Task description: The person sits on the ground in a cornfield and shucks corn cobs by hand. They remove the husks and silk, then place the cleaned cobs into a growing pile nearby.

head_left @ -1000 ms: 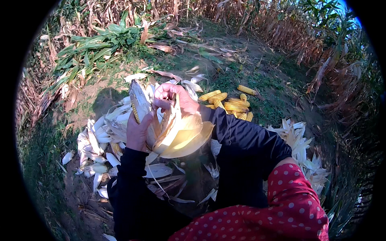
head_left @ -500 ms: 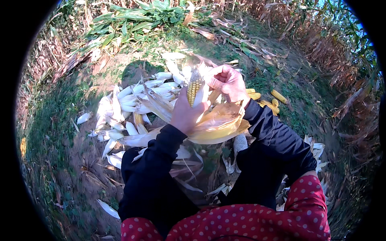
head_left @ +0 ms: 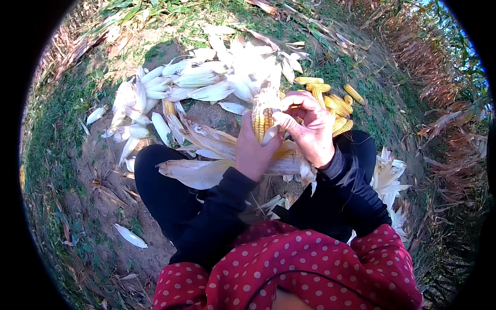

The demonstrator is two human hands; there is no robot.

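The left hand (head_left: 252, 155) is wrapped round the lower part of a yellow, tapering ear of corn (head_left: 262, 124), its thumb and fingers closed about the husked base. The ear is held upright in front of the person, above the gap between the knees, its rounded, glossy kernels set in neat rows and its upper end lost in bright, pale husk and glare. The right hand (head_left: 312, 129) is beside it with curled fingers and the thumb tip against the ear's right edge; whether it pinches a strip of husk cannot be told. From below the left hand, long papery tan husk leaves (head_left: 199, 173), ribbed and creased, spread out to the left.

Beyond the hands, a heap of whitish, spindle-shaped ears in smooth, fibrous husks (head_left: 199, 82) curves across the bare brown soil. Near its lower edge, one partly bared yellow ear (head_left: 169, 107) shows its kernels. Just past the right hand lies a loose pile of bare yellow cobs, knobbly and cylindrical (head_left: 338, 106). Crumpled cream husks (head_left: 387, 178) lie beside the right knee, and a single boat-shaped pale husk (head_left: 130, 236) rests on the soil at lower left. Brittle, reddish-brown dried corn leaves (head_left: 447, 98) fringe the upper right.
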